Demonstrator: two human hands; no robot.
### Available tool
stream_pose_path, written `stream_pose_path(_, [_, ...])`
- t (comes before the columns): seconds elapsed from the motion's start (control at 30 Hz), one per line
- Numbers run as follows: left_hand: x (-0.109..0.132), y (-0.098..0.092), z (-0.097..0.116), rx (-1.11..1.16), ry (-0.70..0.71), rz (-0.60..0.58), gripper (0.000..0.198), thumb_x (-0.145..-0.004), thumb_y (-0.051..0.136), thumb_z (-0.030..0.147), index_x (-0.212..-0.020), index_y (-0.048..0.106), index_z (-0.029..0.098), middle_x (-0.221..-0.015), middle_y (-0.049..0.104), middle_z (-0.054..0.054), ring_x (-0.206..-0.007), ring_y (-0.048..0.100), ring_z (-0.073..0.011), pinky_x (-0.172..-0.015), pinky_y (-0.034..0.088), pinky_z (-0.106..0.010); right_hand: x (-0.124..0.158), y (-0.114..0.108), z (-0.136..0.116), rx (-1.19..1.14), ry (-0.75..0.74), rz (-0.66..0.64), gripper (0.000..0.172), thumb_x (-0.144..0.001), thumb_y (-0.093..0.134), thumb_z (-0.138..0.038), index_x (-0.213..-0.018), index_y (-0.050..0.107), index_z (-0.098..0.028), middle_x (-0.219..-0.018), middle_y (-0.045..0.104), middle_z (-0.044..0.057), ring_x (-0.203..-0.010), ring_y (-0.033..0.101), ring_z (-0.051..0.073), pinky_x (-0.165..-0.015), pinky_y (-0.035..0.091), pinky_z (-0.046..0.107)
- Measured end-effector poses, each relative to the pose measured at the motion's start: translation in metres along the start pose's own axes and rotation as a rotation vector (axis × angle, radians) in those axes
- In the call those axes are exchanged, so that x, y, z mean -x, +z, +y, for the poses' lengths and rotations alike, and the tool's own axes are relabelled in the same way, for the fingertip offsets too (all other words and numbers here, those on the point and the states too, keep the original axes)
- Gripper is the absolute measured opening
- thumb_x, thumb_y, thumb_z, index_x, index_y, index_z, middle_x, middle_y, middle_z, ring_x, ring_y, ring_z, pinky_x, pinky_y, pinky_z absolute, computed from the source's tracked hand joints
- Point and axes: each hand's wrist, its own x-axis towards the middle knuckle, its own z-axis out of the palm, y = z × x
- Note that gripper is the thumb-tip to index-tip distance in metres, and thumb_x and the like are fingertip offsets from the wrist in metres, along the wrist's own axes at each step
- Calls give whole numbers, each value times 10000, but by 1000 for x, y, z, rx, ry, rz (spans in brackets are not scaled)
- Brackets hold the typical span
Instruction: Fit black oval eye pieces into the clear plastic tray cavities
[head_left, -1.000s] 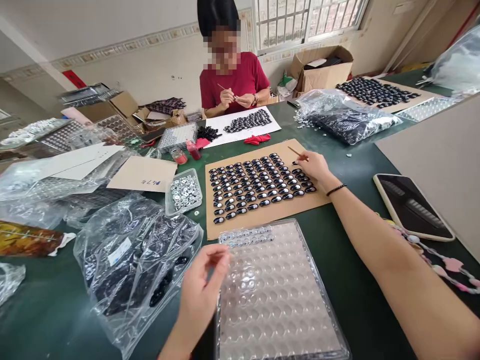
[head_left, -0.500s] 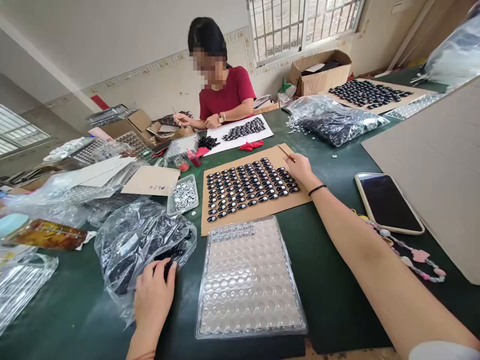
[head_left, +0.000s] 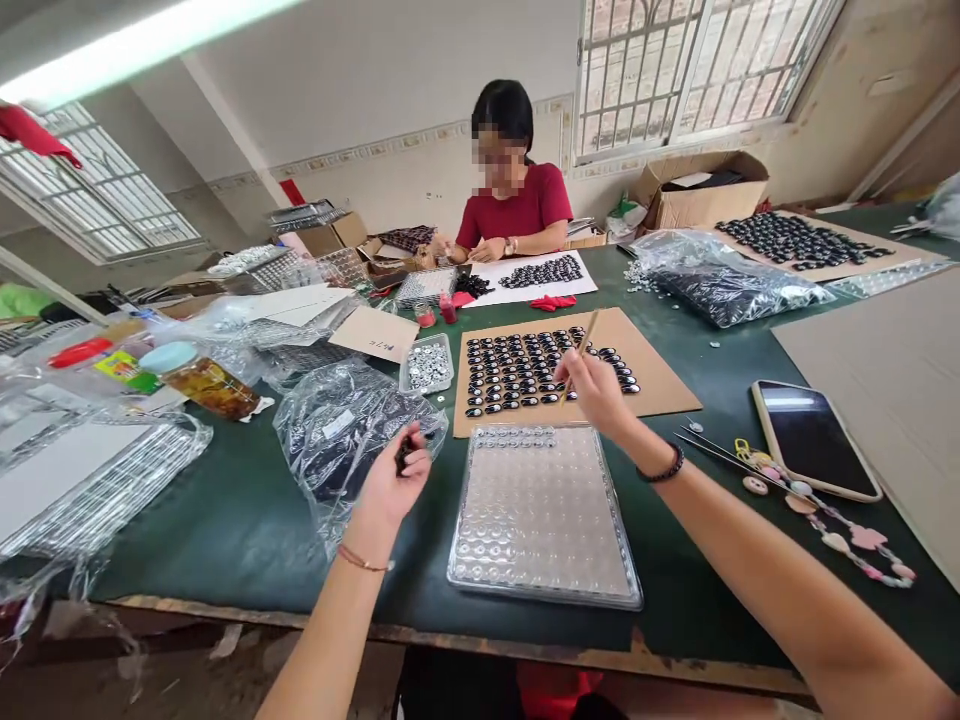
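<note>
My left hand (head_left: 391,482) is closed around small black pieces (head_left: 405,455), beside a clear plastic bag (head_left: 304,415) with dark contents. Pinched in my right hand (head_left: 596,388) is a thin wooden stick (head_left: 592,328), held upright above the cardboard sheet (head_left: 667,393). Rows of glossy black oval pieces (head_left: 517,370) with pale spots lie on that sheet. In front of it is a clear tray (head_left: 544,520) with round hollows; small clear round parts (head_left: 514,437) sit in its far rows. A plastic box (head_left: 451,368) of small whitish discs stands at the sheet's left.
Across the table a person in a red shirt (head_left: 551,195) works at a white board (head_left: 480,290). A phone (head_left: 814,437), tweezers (head_left: 720,455) and a beaded strap (head_left: 862,540) lie at right. A jar (head_left: 210,385) and plastic packaging crowd the left.
My left hand has lifted away from the bag with black pieces in its fingers. My right hand has moved left and nearer with the stick, over the rows. The view has tilted.
</note>
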Motion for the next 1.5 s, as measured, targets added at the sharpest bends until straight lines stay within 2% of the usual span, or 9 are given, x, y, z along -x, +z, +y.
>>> stream_pose_path(0.13, [-8, 40, -13, 142, -343, -280, 160, -864, 407, 197, -820, 536, 113, -582, 461, 18, -373, 332, -25, -334, 276, -125, 30, 16, -1, 163, -27, -168, 418, -886, 335, -424, -659, 567, -161, -536, 540, 15, -485, 494, 123, -464, 309, 219])
stream_pose_path(0.27, [-11, 58, -33, 131, -357, -367, 27, -781, 549, 140, -795, 528, 131, -596, 469, 26, -376, 338, -18, -330, 249, -123, 48, 17, 0, 259, -29, -169, 358, -842, 436, -403, -592, 539, -168, -596, 593, 41, -501, 515, 138, -477, 312, 231])
stream_pose_path(0.37, [-6, 54, -40, 118, -341, -431, 116, -727, 620, 118, -792, 527, 144, -603, 450, 44, -405, 357, -9, -361, 256, -116, 57, 14, -2, 281, 0, -104, 334, -841, 444, -396, -616, 546, -172, -623, 612, 50, -542, 541, 153, -508, 348, 239])
stream_pose_path(0.57, [9, 49, -38, -322, -140, -489, 198, -744, 615, 315, -847, 603, 147, -590, 471, 38, -395, 295, -21, -367, 188, -162, 70, 13, -11, 139, 77, 9, 355, -869, 404, -425, -642, 524, -179, -547, 563, 7, -430, 495, 109, -445, 375, 217])
stream_pose_path(0.7, [21, 52, -38, -837, 319, -516, 258, -796, 538, 374, -925, 667, 191, -552, 533, 15, -521, 474, -111, -525, 354, -227, 79, 16, -23, 2, 61, -63, 338, -881, 411, -377, -641, 539, -177, -578, 576, 2, -423, 499, 91, -453, 393, 207])
stream_pose_path(0.83, [32, 53, -42, -1043, 577, -590, 346, -880, 391, 375, -1127, 586, 231, -921, 673, -45, -813, 598, -188, -721, 406, -271, 87, 19, -34, 96, -76, -158, 297, -877, 437, -332, -666, 583, -181, -618, 610, 9, -499, 538, 106, -505, 406, 215])
stream_pose_path(0.9, [35, 54, -44, -1148, 610, -624, 358, -899, 345, 361, -1148, 566, 230, -1017, 661, -60, -897, 595, -206, -753, 398, -281, 89, 21, -37, 111, -132, -180, 260, -867, 460, -326, -705, 611, -190, -628, 628, 12, -545, 566, 120, -527, 422, 219])
stream_pose_path(1.07, [35, 54, -47, -1369, 622, -601, 334, -899, 332, 362, -942, 625, 207, -808, 672, -56, -731, 592, -194, -619, 357, -267, 91, 25, -40, 175, -165, -118, 224, -852, 491, -317, -712, 630, -210, -614, 642, 9, -529, 582, 127, -504, 434, 225])
stream_pose_path(1.5, [28, 55, -41, -1113, 514, -630, 245, -863, 397, 287, -685, 526, 178, -582, 512, 32, -552, 450, -112, -543, 321, -221, 97, 24, -48, 135, -212, 0, 198, -834, 532, -315, -683, 599, -207, -583, 638, 1, -506, 572, 113, -490, 432, 219])
